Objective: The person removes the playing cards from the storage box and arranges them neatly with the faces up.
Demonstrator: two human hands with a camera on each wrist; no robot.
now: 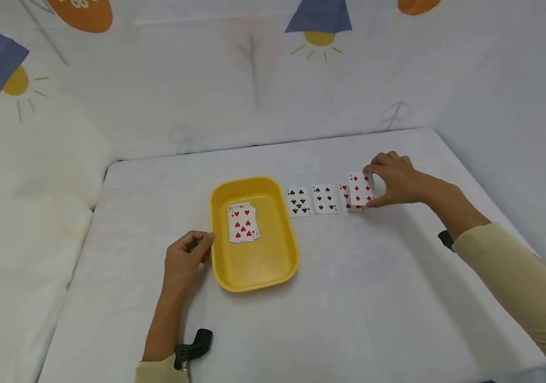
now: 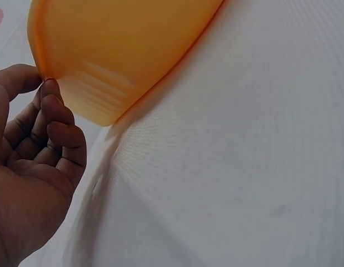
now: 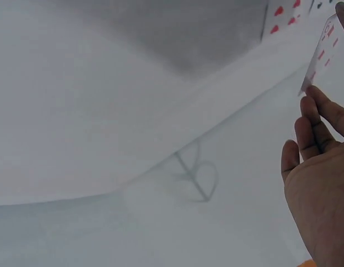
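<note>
A yellow tray (image 1: 220,250) sits at the table's middle and holds a small stack of cards with the seven of hearts (image 1: 242,223) on top. My left hand (image 1: 202,243) pinches the tray's left rim. The left wrist view shows thumb and forefinger of that left hand (image 2: 43,82) at the edge of the tray (image 2: 127,50). To the right lie a seven of clubs (image 1: 299,201), a six of spades (image 1: 324,198) and a red card (image 1: 344,195). My right hand (image 1: 372,185) pinches a diamonds card (image 1: 361,189), tilted up over the red card. In the right wrist view my fingers (image 3: 312,117) hold that card (image 3: 326,47).
The white-covered table (image 1: 349,298) is walled in by cloth printed with lamps and orange shapes. Its far edge runs behind the row of cards and its right edge is close to my right forearm. A black wrist mount (image 1: 193,346) sits on my left sleeve.
</note>
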